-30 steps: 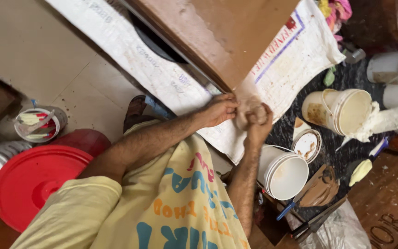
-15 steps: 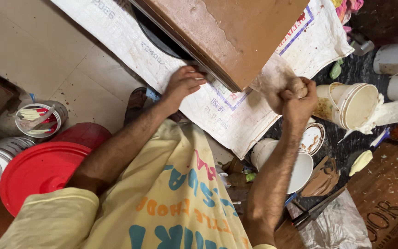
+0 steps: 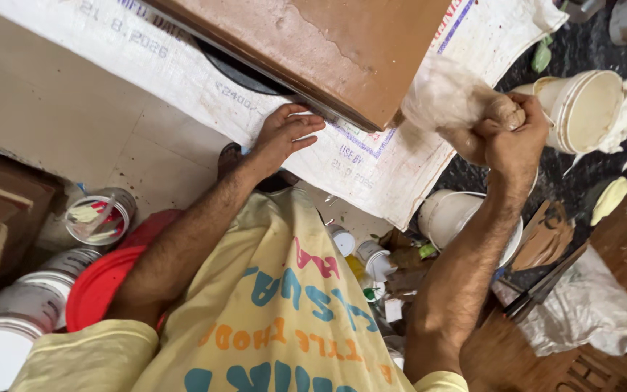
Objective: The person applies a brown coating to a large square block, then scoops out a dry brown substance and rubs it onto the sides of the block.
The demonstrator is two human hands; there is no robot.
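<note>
The person stands over a brown wooden board [image 3: 313, 51] that lies on a white printed sack sheet [image 3: 371, 163], and I place everything else by that board; the right hand [image 3: 513, 134] is just off the board's near right corner, closed in a fist around a crumpled translucent rag or bag [image 3: 440, 94], which bulges out of the fist toward the corner and appears to brush the board's edge; the left hand [image 3: 284, 134] lies open, fingers spread and flat, on the sheet right at the board's near edge, gripping nothing; the wad looks soft, light and limp, so I judge it squashes to whatever shape the fist gives it and is best held bunched at its neck, as it is now, since loose folds would slip or trail; what the fist holds inside it I cannot tell; the board looks stiff and heavy, better steadied from its edge than lifted one-handed; to the right of the board, past the fist, a cream bucket [image 3: 582, 109] lies tipped with its mouth open; nearer the person than the board a white tub [image 3: 451, 218] sits beneath the right forearm; far to the left of the board a red lid [image 3: 99, 287] and an open paint can [image 3: 99, 214] rest on the floor.
</note>
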